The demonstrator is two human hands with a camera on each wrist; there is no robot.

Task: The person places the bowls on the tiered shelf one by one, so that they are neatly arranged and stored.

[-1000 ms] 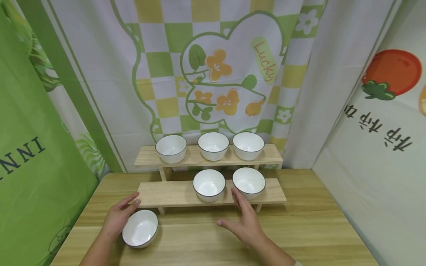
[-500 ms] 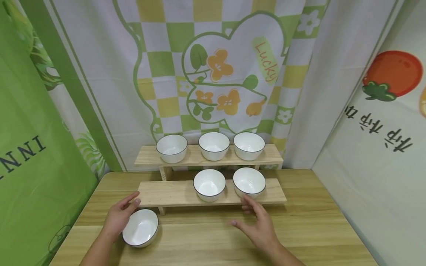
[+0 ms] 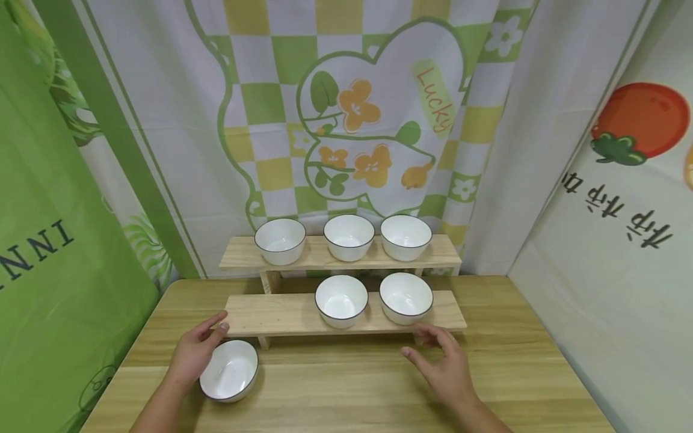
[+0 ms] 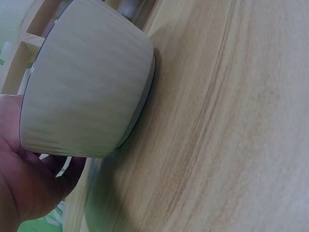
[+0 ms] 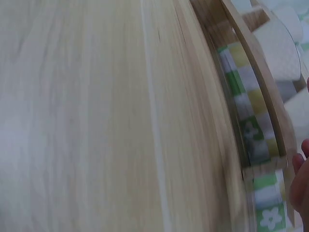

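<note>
My left hand (image 3: pixel 192 355) lies against the outer left side of a white bowl (image 3: pixel 228 371) with a dark rim, which stands on the table. Thumb and forefinger reach past the rim toward the lower shelf's left end; in the left wrist view the other fingers bend partly behind the bowl (image 4: pixel 89 82). My right hand (image 3: pixel 446 367) is just in front of the lower shelf (image 3: pixel 271 314), loosely curved, holding nothing. Nearest to it is the lower shelf's right bowl (image 3: pixel 406 299); another bowl (image 3: pixel 341 302) stands left of that one.
The upper wooden shelf (image 3: pixel 238 254) bears three matching bowls: left (image 3: pixel 280 242), middle (image 3: pixel 349 238) and right (image 3: pixel 406 238). Bare wood shows on the lower shelf's left part. A patterned curtain (image 3: pixel 260 138) hangs behind, and printed cloths flank the table (image 3: pixel 325 391).
My right hand has moved right and slightly down, away from the lower shelf's right bowl, its fingers curving more. The left hand and the bowls stay where they were.
</note>
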